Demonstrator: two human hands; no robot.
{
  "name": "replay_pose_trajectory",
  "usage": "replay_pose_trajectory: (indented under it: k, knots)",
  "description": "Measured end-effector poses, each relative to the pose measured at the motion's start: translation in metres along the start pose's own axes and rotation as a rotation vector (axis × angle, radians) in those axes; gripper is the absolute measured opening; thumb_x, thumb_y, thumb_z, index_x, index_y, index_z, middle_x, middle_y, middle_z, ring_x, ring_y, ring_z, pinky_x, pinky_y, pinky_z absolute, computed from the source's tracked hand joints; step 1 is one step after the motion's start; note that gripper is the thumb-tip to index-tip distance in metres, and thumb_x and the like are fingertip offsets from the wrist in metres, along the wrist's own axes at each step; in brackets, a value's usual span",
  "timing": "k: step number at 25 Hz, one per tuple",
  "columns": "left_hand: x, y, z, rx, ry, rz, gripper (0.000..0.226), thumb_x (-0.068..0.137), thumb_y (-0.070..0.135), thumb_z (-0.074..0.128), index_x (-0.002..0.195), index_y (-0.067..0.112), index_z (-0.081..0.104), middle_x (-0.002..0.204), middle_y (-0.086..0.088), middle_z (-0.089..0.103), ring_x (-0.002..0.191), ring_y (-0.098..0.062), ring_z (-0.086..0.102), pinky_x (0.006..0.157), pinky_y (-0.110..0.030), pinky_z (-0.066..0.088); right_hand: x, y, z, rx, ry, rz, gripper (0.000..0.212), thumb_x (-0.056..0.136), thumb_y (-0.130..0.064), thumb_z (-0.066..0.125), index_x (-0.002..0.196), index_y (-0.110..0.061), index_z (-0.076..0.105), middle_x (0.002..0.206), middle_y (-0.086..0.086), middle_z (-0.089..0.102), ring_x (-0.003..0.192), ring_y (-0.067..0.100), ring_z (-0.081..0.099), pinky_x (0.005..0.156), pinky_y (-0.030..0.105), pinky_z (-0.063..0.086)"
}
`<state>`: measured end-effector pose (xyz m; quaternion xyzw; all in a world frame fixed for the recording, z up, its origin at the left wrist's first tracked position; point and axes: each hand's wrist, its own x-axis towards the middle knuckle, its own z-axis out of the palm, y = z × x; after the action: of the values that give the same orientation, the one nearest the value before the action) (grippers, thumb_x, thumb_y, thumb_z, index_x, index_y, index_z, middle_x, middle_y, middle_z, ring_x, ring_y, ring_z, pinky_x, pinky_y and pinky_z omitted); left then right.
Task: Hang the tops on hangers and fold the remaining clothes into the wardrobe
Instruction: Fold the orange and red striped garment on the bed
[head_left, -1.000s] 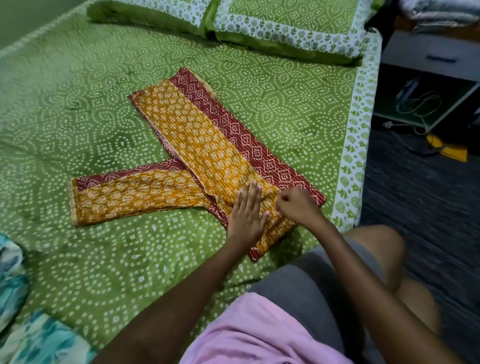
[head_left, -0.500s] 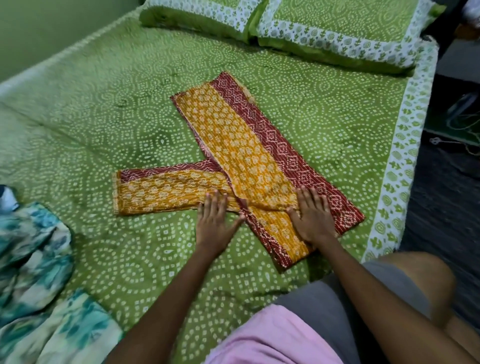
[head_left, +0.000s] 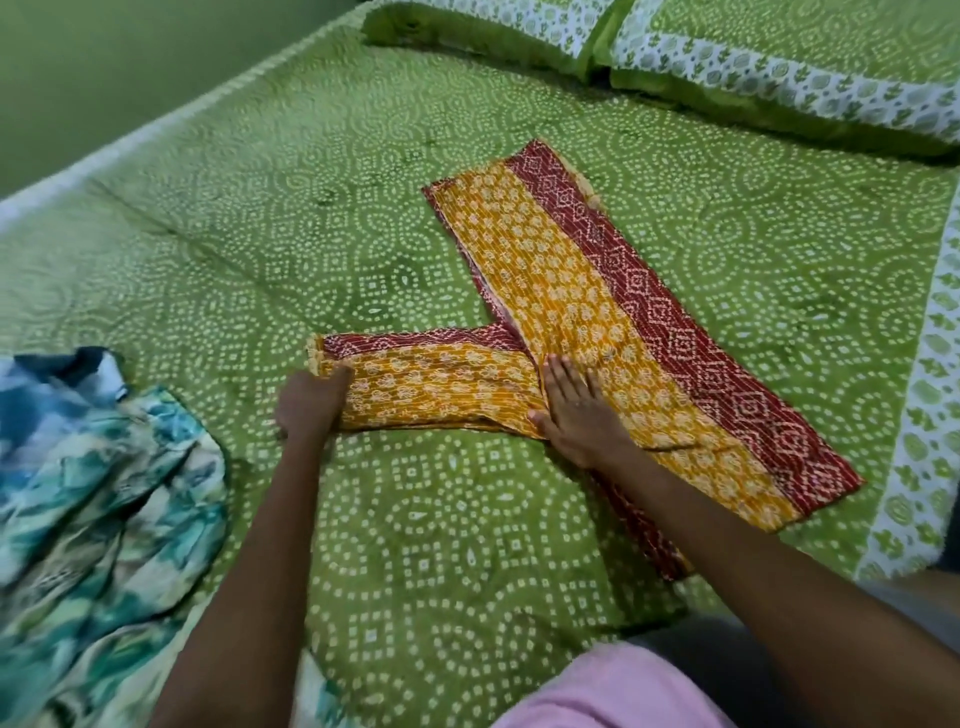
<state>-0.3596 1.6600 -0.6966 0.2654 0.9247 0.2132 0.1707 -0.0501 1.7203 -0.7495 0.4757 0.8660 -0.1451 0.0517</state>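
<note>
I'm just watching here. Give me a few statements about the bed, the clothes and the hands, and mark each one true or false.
1. The yellow and red garment lies flat on the green bedspread. True.
2. The right hand is lifted clear of the garment. False: it lies flat on it, where the sleeve meets the body.
3. The left hand is at the sleeve's outer end. True.
4. The blue-green clothes are stacked on the pillows. False: they lie crumpled at the left, near the person.
5. The sleeve is folded over the body. False: it sticks out sideways.
</note>
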Motion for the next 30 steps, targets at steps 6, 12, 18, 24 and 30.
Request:
replay_pose_trajectory:
  k: [6,12,18,24,30]
  knots:
    - [-0.014,-0.027,0.003,-0.410,0.082,-0.073,0.043,0.091,0.030,0.059,0.123,0.002,0.052,0.118,-0.016,0.059,0.097,-0.026,0.056,0.074,-0.030,0.042,0.049,-0.044,-0.011,-0.090,0.059,0.168,0.082,0.092,-0.064,0.008,0.146,-0.005,-0.014,0.155,0.012,-0.020,0.142,0.026,-0.021,0.113,0.043,-0.015]
    - [-0.010,-0.026,-0.004,-0.585,0.050,-0.131,0.053,0.090,0.029,0.060,0.134,0.006,0.042,0.122,-0.006,0.054,0.100,-0.020,0.052,0.083,-0.031,0.045,0.074,-0.171,0.002,0.141,0.016,-0.128,0.090,0.090,-0.068,0.017,0.146,-0.004,-0.013,0.153,0.016,-0.019,0.142,0.030,-0.018,0.112,0.040,-0.015]
    - [-0.020,0.022,-0.016,-0.701,-0.156,0.067,0.037,0.091,0.019,0.060,0.123,0.002,0.051,0.109,-0.010,0.063,0.098,-0.026,0.063,0.071,-0.026,0.051,0.050,-0.196,-0.013,0.994,-0.010,-0.158,0.078,0.088,-0.013,0.060,0.150,-0.022,0.014,0.127,0.026,0.053,0.098,0.025,0.058,0.080,0.033,0.049]
    - [-0.087,0.094,-0.005,-0.808,-0.109,0.732,0.039,0.080,0.033,0.066,0.112,0.016,0.051,0.107,-0.001,0.064,0.096,-0.008,0.061,0.084,-0.018,0.047,0.041,-0.051,-0.100,1.990,0.390,0.329,0.019,0.089,-0.010,0.055,0.107,-0.006,0.059,0.096,0.011,0.066,0.076,0.019,0.066,0.060,0.030,0.057]
    - [-0.165,0.072,0.118,0.079,-0.457,0.801,0.093,0.085,0.061,0.051,0.151,0.022,-0.002,0.155,0.003,-0.018,0.143,-0.013,-0.012,0.119,-0.042,0.002,-0.014,0.101,-0.046,2.379,0.527,0.613,0.094,0.046,-0.017,0.084,0.132,-0.005,0.049,0.099,0.012,0.072,0.092,0.022,0.069,0.087,0.038,0.050]
